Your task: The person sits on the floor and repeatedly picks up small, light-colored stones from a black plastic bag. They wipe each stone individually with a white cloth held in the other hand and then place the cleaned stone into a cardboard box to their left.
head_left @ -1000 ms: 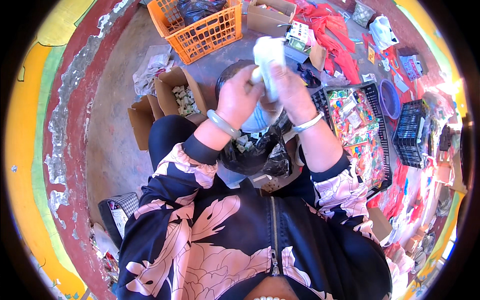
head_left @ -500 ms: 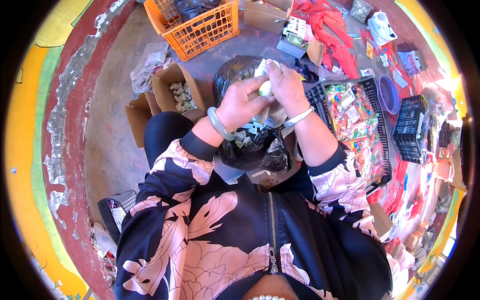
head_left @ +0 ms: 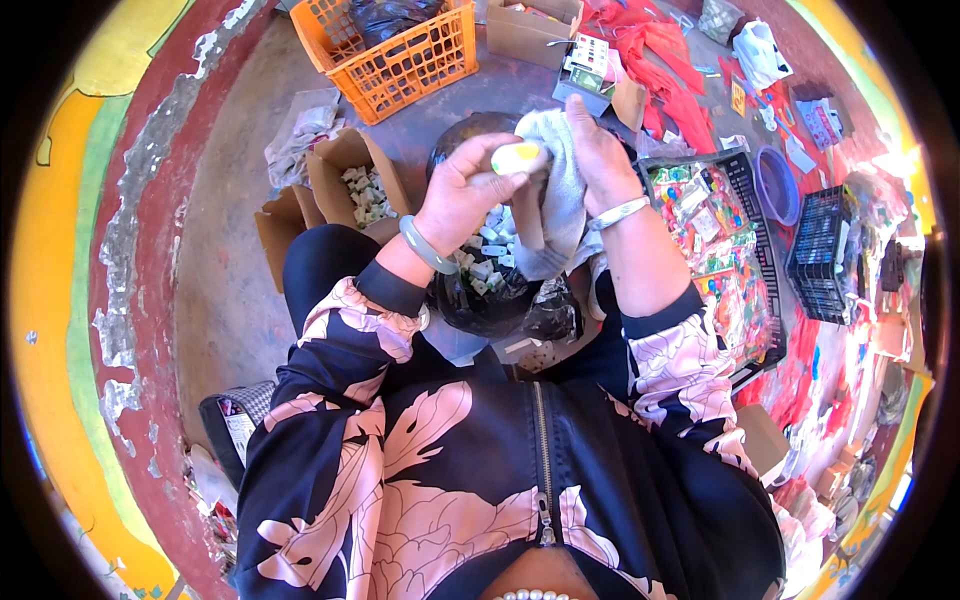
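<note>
Head view: our left hand (head_left: 460, 190) has thumb and fingers clamped on a small oval thing (head_left: 515, 157), white with yellow and green patches; any lettering on it is too small to read. Our right hand (head_left: 603, 165) grips a gray cloth (head_left: 562, 190), fingers mostly hidden behind it, thumb pointing up. Oval thing sits just beside the cloth's left edge, above a black plastic bag (head_left: 468, 312) holding small white blocks (head_left: 492, 258).

Print check: boxed item (head_left: 588, 52) near the red fabric (head_left: 650, 50) carries colored print, too small to make out. Bright packets (head_left: 728, 285) fill the black crate (head_left: 772, 300) on our right, pale labels on some, illegible. Dark case (head_left: 215, 435) lower left shows a white printed panel (head_left: 240, 430); we can't read that either.
</note>
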`<state>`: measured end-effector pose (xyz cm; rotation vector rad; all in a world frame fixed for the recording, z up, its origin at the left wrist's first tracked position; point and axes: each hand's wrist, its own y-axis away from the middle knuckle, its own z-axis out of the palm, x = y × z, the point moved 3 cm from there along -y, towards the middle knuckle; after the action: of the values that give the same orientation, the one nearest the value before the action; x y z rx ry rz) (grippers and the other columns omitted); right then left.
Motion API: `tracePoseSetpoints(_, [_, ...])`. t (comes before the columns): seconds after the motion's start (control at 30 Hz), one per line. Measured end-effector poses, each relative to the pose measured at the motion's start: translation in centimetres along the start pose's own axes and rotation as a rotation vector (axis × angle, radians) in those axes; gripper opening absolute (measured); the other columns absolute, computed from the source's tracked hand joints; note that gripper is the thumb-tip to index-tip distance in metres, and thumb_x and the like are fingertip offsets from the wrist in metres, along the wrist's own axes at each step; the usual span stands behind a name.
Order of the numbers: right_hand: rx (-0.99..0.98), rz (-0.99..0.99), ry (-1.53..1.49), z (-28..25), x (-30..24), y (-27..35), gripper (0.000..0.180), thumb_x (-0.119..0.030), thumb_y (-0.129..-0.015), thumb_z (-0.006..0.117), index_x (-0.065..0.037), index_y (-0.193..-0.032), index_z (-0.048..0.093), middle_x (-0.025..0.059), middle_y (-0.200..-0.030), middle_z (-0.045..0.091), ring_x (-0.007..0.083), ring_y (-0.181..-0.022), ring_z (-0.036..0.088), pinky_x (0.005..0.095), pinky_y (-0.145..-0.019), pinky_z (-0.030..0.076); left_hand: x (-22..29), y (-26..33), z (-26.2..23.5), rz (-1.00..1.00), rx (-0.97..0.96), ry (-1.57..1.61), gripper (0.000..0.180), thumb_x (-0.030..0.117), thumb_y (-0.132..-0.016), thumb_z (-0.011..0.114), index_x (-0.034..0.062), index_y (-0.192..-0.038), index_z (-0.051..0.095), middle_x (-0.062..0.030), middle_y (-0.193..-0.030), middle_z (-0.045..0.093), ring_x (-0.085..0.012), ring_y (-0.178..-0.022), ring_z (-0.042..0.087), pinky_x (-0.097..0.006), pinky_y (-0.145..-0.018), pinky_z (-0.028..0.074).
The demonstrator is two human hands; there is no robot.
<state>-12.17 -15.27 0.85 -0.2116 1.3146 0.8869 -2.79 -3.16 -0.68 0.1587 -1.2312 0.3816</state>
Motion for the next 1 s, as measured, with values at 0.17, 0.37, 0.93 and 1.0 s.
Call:
tracePoseSetpoints(0.17, [-0.206,-0.350,0.489,1.8,2.1,0.6,0.047,-0.044,-0.089,0.040,-0.005,-0.110,0.052,0.0158,-0.089,0.058,0.0286,-0.087,0.057,0.0350,-0.075,0.046,-0.4,-0.1,-0.9,0.032,0.171,-0.138,0.030,0.003,-0.079,0.060,0.0005,-0.107,0.050,-0.0047,-0.090,0.060,-0.0080,-0.078,0.056,-0.021,-0.067,0.046])
tracePoseSetpoints(0.37, [0.030,-0.577,0.890,4.5,1.8,3.1,0.041,-0.043,-0.088,0.040,-0.012,-0.113,0.047,0.0240,-0.093,0.052,0.0371,-0.093,0.053,0.0415,-0.077,0.044,1.1,1.1,-0.7,0.112,0.194,-0.400,0.030,0.007,-0.076,0.061,-0.0011,-0.103,0.050,-0.0066,-0.088,0.061,-0.0088,-0.080,0.055,-0.024,-0.070,0.047])
tracePoseSetpoints(0.93, [-0.237,-0.136,-0.004,5.7,1.6,4.2,0.035,-0.031,-0.091,0.044,0.001,-0.091,0.057,0.0054,-0.079,0.059,0.0106,-0.069,0.055,0.0246,-0.062,0.045,3.9,6.0,-0.5,0.055,-0.010,0.163,0.033,0.004,-0.080,0.056,0.0027,-0.112,0.047,-0.0092,-0.104,0.056,-0.0164,-0.088,0.056,-0.026,-0.073,0.046])
tracePoseSetpoints(1.0, [-0.220,-0.170,0.019,5.8,2.2,4.0,0.038,-0.033,-0.091,0.045,0.003,-0.092,0.058,0.0068,-0.082,0.060,0.0113,-0.074,0.055,0.0249,-0.067,0.044,4.5,6.4,-0.8,0.039,0.033,0.239,0.035,0.005,-0.081,0.056,0.0021,-0.114,0.046,-0.0104,-0.104,0.056,-0.0177,-0.088,0.057,-0.027,-0.071,0.047])
